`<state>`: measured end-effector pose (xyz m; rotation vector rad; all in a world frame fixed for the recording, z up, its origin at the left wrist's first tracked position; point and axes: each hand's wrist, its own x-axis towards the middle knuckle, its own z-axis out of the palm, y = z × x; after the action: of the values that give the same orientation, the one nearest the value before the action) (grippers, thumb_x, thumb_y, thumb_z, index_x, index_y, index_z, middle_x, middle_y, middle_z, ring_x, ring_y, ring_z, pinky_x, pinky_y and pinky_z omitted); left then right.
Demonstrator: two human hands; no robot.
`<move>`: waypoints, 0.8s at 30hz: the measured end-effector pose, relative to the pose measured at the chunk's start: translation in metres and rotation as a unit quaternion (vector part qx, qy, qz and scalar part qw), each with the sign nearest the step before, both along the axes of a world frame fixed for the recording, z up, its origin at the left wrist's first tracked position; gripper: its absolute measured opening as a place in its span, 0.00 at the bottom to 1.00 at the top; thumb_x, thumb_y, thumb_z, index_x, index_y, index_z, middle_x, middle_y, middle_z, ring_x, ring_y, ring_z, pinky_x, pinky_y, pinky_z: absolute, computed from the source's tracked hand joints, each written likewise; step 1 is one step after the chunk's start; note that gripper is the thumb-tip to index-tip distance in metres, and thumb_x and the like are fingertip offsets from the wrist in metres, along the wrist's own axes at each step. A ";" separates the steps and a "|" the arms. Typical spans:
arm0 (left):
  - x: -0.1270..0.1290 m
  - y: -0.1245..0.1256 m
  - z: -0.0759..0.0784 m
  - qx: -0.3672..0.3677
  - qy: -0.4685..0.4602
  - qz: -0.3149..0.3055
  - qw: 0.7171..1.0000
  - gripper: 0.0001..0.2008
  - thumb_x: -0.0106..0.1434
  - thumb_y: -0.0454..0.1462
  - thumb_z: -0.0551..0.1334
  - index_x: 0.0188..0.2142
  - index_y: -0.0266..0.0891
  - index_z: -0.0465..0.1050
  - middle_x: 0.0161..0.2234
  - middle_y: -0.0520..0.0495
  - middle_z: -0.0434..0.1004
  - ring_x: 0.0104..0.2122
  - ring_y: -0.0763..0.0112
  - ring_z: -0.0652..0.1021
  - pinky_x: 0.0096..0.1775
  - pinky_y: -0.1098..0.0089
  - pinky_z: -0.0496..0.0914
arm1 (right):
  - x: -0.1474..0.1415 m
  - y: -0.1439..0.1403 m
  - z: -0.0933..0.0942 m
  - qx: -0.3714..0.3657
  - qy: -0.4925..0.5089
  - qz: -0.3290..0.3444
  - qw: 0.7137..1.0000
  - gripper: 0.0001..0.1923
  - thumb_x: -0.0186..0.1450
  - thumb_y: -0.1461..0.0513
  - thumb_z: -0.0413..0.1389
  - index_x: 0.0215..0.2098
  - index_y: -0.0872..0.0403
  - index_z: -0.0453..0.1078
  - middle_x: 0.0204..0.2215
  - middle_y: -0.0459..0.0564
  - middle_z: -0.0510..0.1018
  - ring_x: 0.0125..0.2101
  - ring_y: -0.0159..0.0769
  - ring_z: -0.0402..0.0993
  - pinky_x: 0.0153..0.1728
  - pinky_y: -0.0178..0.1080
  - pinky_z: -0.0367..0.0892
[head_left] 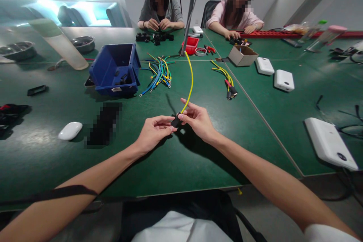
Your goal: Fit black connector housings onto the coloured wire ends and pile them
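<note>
Both my hands meet over the near part of the green table. Between them is a small black connector housing (176,121) on the lower end of a yellow wire (191,77), which curves upward. My left hand (155,130) pinches the housing from the left. The thumb and fingers of my right hand (200,120) close on the wire where it enters the housing. Beyond my hands lies a loose bundle of blue and yellow-green wires (161,72) with ring terminals. Off to the right rest several yellow wires (227,75) with black ends.
A blue bin (113,70) holding small black parts stands left of the wires. A red box (193,45), a cardboard box (243,56) and white devices (284,80) sit farther back. A white power bank (330,141) lies at right. Two people work across the table (159,174).
</note>
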<state>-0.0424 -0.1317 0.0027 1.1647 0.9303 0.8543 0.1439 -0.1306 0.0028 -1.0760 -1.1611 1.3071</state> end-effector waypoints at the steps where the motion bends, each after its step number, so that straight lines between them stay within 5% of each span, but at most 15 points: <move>1: 0.000 0.000 0.000 0.004 -0.001 0.000 1.000 0.22 0.49 0.37 0.74 0.43 0.32 0.77 0.34 0.42 0.82 0.34 0.65 0.82 0.40 0.66 0.76 | 0.000 0.000 0.000 0.003 0.001 0.001 1.000 0.36 0.54 0.58 0.65 0.60 0.53 0.65 0.25 0.41 0.74 0.25 0.28 0.70 0.29 0.36 0.71; 24: 0.001 0.003 -0.008 0.055 0.052 -0.024 0.997 0.19 0.54 0.40 0.70 0.43 0.32 0.74 0.35 0.43 0.81 0.35 0.66 0.81 0.44 0.63 0.75 | 0.006 0.010 -0.006 0.064 -0.066 -0.009 0.996 0.38 0.55 0.58 0.63 0.63 0.54 0.62 0.25 0.41 0.72 0.23 0.28 0.68 0.26 0.34 0.66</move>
<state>-0.0412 -0.1289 -0.0050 1.3322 0.9456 0.8213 0.1500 -0.1205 -0.0028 -1.0891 -1.3116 1.1448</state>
